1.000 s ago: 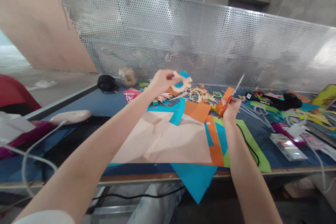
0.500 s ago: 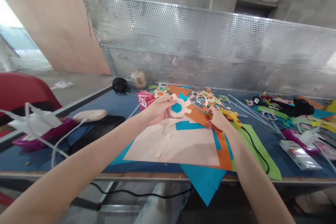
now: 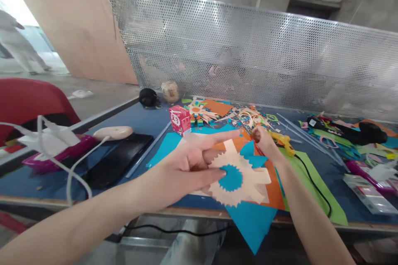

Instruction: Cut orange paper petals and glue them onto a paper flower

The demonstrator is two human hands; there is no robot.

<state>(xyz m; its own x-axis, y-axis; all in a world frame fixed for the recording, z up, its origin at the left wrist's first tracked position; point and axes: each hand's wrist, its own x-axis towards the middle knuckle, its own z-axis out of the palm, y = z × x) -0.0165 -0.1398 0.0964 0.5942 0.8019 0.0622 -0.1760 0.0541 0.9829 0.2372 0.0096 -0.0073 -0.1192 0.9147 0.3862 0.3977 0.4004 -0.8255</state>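
Close to the camera, my left hand (image 3: 189,159) pinches a cream paper flower cut-out (image 3: 247,182) between thumb and fingers, with the index finger stretched out to the right. The cut-out has a toothed ring, a blue centre (image 3: 231,178) and blue petals (image 3: 253,155) at its upper right. Farther back on the right, my right hand (image 3: 264,143) is closed around scissors (image 3: 245,127), whose blades point up and left; the fingers hide most of the handles. Orange paper (image 3: 276,188) and blue sheets (image 3: 253,223) lie beneath, the blue one hanging over the table edge.
A yellow glue gun (image 3: 286,143) with a black cord lies right of my right hand on green paper (image 3: 326,198). Paper scraps (image 3: 248,116) pile up behind. A pink box (image 3: 180,120) stands left of them, a black phone (image 3: 120,161) farther left. A perforated metal screen (image 3: 202,41) closes the back.
My left hand has brought the flower cut-out nearer the camera, down and to the right, turning it so its blue petals show. My right hand keeps the scissors at about the same place.
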